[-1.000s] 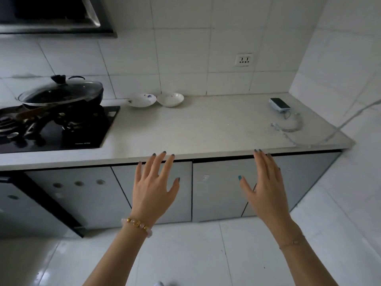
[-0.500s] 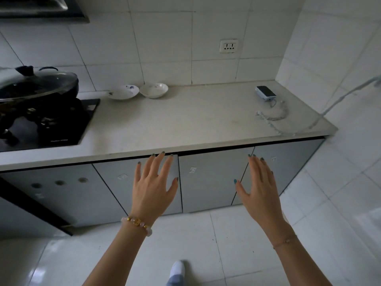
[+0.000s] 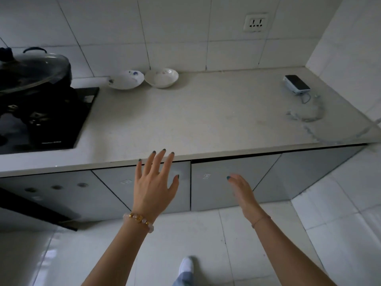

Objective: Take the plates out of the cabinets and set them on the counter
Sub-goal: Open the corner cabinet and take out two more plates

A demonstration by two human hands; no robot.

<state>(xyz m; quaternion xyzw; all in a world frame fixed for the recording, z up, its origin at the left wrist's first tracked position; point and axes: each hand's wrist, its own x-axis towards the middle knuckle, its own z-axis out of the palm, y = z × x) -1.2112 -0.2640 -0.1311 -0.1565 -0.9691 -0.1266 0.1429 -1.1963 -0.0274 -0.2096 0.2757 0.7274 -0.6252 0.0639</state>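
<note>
I judge the step is opening the cabinets (image 3: pixel 218 182) under the counter (image 3: pixel 195 120); their doors are closed. The left hand (image 3: pixel 153 188) is spread before the counter's front edge, grip wide and empty. The right hand (image 3: pixel 242 193), below that edge, is open and empty too. Two shallow dishes (image 3: pixel 126 80) stand at the counter's back. Next, a hand must catch a door's edge and pull. Any plates inside are hidden; I see no handles.

The left plate (image 3: pixel 126 79), shallow and white with blue marks, and the right plate (image 3: pixel 161 77), white with faint reddish marks, sit upright side by side at the back of the pale counter (image 3: pixel 195 120). Under the counter's front edge, the grey cabinets (image 3: pixel 222 188) have their doors closed.
</note>
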